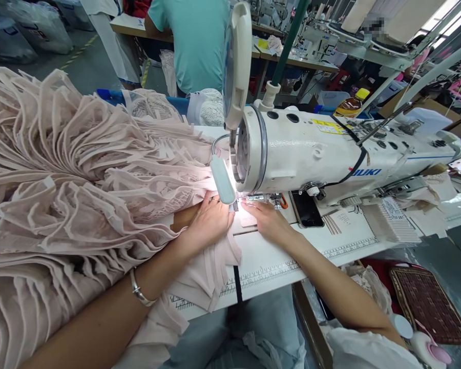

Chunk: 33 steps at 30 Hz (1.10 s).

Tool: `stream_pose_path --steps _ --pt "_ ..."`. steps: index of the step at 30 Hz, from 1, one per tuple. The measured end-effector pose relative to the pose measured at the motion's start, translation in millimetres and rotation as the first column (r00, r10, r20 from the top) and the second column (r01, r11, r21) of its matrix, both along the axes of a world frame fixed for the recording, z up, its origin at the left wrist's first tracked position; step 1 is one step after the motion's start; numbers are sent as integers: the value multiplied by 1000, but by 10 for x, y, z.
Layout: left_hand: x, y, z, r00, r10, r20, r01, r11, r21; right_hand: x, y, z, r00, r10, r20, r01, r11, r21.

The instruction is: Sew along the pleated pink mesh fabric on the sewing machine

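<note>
A big heap of pale pink ruffled fabric [61, 169] covers the left of the sewing table [276, 256]. My left hand [209, 220] lies flat on the fabric's edge, fingers stretched toward the needle under the small lamp [223, 179]. My right hand [267, 218] rests on the table just right of the needle, fingers extended and pressing a strip of the fabric down. The white sewing machine [311, 154] stands right behind both hands. A silver bracelet [138, 289] is on my left wrist.
A black phone [307, 210] lies under the machine arm. A printed ruler runs along the table's front edge. A woven basket [426, 302] sits on the floor at right. A person in a teal shirt [195, 41] works at another table behind.
</note>
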State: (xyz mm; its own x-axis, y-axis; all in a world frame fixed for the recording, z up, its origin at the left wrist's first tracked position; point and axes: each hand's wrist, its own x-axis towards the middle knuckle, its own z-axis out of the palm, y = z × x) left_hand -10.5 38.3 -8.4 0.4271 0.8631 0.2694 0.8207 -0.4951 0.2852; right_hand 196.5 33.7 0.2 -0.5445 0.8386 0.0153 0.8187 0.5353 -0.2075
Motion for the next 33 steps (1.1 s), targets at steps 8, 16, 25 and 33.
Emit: stream_pose_path --steps 8,16,25,33 --pt "-1 -14 2 1000 4 24 -5 1000 8 -65 -13 91 998 -32 53 34 999 -42" --pt "-2 -21 -22 1000 10 27 -12 999 44 -122 -13 84 994 -57 93 57 998 10" --pt "18 -28 61 999 32 3 -32 999 6 -136 -18 94 995 -67 79 68 998 -10" --pt "15 -22 63 999 35 -5 -35 999 -1 -150 -9 143 990 -69 123 76 996 -51"
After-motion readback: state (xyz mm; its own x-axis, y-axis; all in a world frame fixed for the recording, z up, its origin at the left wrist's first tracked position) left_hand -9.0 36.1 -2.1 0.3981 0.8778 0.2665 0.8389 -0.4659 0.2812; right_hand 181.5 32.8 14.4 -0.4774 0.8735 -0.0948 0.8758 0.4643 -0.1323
